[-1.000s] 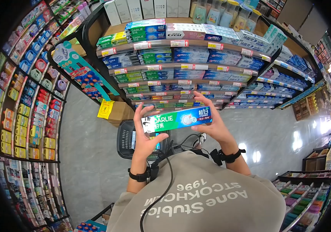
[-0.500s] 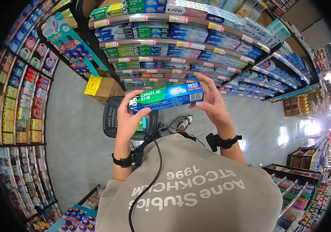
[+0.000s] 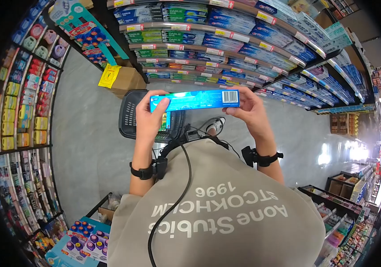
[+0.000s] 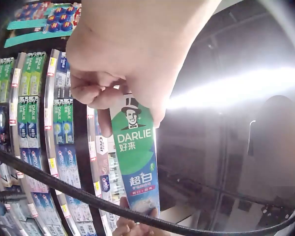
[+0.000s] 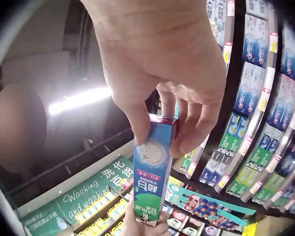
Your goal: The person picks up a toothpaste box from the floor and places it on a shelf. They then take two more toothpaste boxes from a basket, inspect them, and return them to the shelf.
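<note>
A long blue and green DARLIE toothpaste box is held level in front of the body, its barcode side toward the head camera. At its left end the left hand pinches it between thumb and fingers. The right hand grips the other end beside the barcode. In the left wrist view the box shows its green front below the left hand. The right wrist view has the right hand pinching the box's blue end.
Shelves of toothpaste boxes stand ahead. Below the hands is a dark basket with items inside, beside a cardboard box. A black cable runs over the shirt. More shelves line the left.
The toothpaste box has been rotated from its DARLIE front to its barcode side, with both hands still holding its ends. The head view has tilted lower, and the hands sit higher in it.
</note>
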A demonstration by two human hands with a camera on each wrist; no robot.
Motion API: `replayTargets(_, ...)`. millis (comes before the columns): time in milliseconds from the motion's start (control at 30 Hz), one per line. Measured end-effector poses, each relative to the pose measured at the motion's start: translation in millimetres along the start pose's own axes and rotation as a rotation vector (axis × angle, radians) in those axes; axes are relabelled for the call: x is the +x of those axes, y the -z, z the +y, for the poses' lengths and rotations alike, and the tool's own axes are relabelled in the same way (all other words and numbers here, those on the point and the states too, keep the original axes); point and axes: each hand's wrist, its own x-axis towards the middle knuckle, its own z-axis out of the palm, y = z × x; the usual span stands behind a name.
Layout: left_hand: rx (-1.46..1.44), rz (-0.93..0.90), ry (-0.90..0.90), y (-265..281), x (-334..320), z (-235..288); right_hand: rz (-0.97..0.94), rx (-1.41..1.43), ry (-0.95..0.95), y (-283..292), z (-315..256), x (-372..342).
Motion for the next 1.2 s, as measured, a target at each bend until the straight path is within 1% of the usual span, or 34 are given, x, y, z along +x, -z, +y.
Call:
replayTargets(200, 0.055, -0.022, -0.026, -3.3, 7.4, 2.9, 0.014, 0.013, -0.002, 1.7, -1.9, 1.0)
replayTargets(400, 0.015, -0.043, -0.006, -1.0, 11.4, -4.6, 0.018, 0.053, -0.033, -1.0, -4.0, 3.3)
replayTargets(500, 0.005, -0.123, -0.018, 2.3, 11.2, -2.6, 0.015, 0.039, -0.002, -0.2, -2.0, 7.2)
replayTargets(567, -0.002, -0.218, -0.021, 4.0, 11.2, 3.0, 0.034, 0.052, 0.019, 1.3, -2.1, 9.4)
replayTargets(700, 0.100, -0.248, -0.109, -1.1, 11.1, 8.0, 0.042, 0.049, 0.025, 8.0, -2.5, 11.9)
replayTargets(800, 0.048, -0.232, 0.004, -4.2, 11.1, 11.1, 0.027, 0.046, 0.013, 10.9, -1.3, 11.5)
replayTargets(900, 0.070, -0.245, 0.044, -2.4, 14.4, 8.0, 0.046, 0.058, 0.008, 10.8, 0.5, 11.5)
replayTargets(1000, 0.063, -0.244, 0.087, -2.6, 19.9, 0.7, 0.071, 0.001, 0.006, 15.4, 2.1, 12.1)
replayTargets(1100, 0.084, -0.267, 0.087, -2.6, 24.5, -5.0, 0.080, 0.005, -0.029, 18.4, 0.0, 12.4)
replayTargets(1200, 0.147, -0.283, 0.144, -1.3, 22.5, 6.1, 0.036, 0.020, 0.037, 20.4, 5.8, 13.5)
